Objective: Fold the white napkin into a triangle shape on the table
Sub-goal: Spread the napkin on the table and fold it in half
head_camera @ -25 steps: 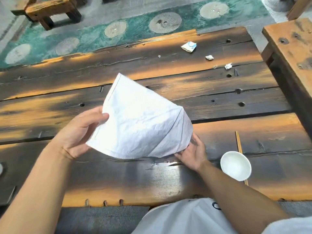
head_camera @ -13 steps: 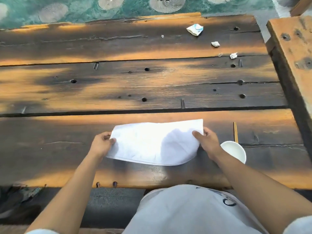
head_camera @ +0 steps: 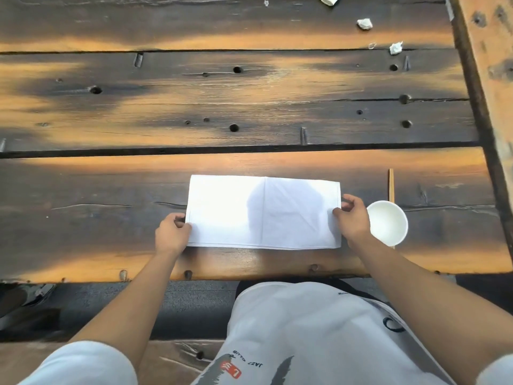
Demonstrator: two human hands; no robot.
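The white napkin (head_camera: pixel 263 212) lies flat, a soft rectangle on the rough wooden table (head_camera: pixel 249 107). The left hand (head_camera: pixel 172 234) and right hand (head_camera: pixel 354 219) pinch its 2 short ends, fingers curled.

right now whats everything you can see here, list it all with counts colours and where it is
napkin: one, white, folded into a rectangle, flat on the near plank of the table
table: one, dark and orange weathered wood planks with holes, fills most of the view
bowl: one, white, on the table just right of the napkin
chopstick: one seen, light wood, behind the bowl
paper scraps: two small white crumpled bits plus a piece cut off by the top edge, far right of the table
wooden beam: one, orange-brown, along the right edge
left hand: one, pinches the napkin's left edge
right hand: one, pinches the napkin's right edge
clothing: white shirt with print, bottom of view
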